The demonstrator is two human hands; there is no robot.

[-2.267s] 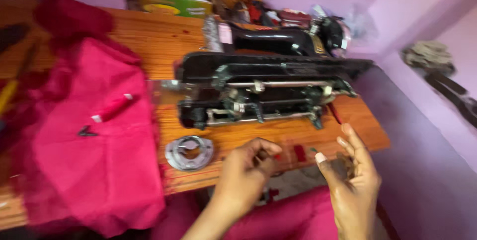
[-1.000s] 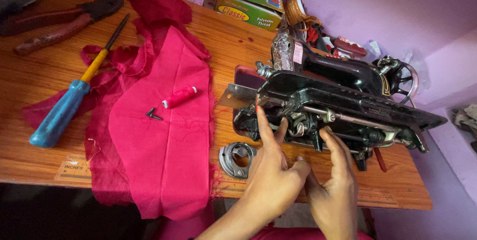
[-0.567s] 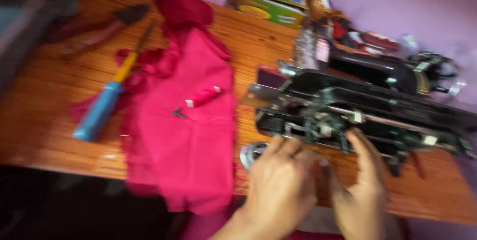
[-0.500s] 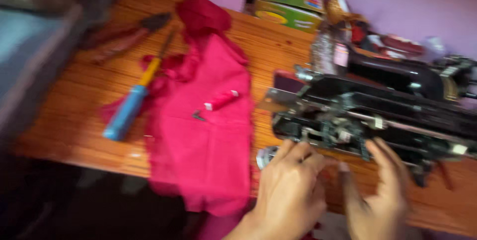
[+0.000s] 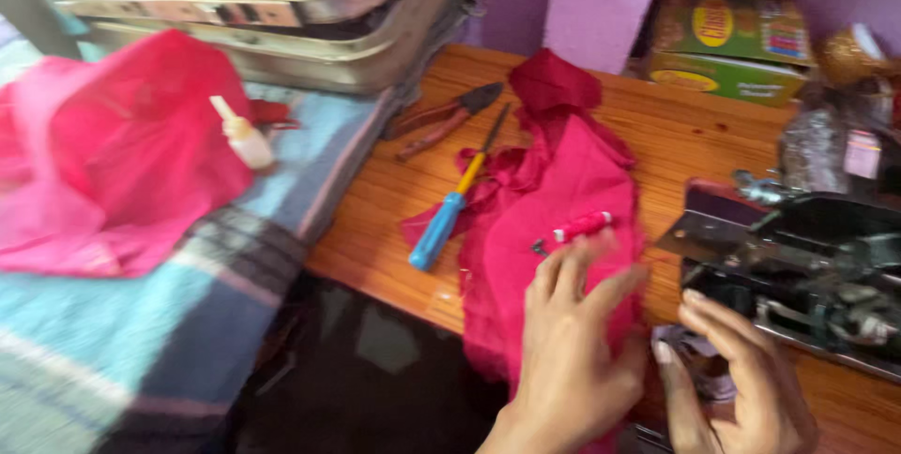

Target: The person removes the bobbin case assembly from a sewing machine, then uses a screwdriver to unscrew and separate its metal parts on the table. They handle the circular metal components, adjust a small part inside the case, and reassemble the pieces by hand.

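Fingers of the left hand (image 5: 572,346) spread open over the pink cloth (image 5: 554,229), beside the red screwdriver (image 5: 582,226); right hand (image 5: 741,379) open too.

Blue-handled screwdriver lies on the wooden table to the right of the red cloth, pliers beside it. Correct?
Not quite. In the head view the blue-handled screwdriver lies on the wooden table to the left of the red cloth, not the right. The pliers are beside it.
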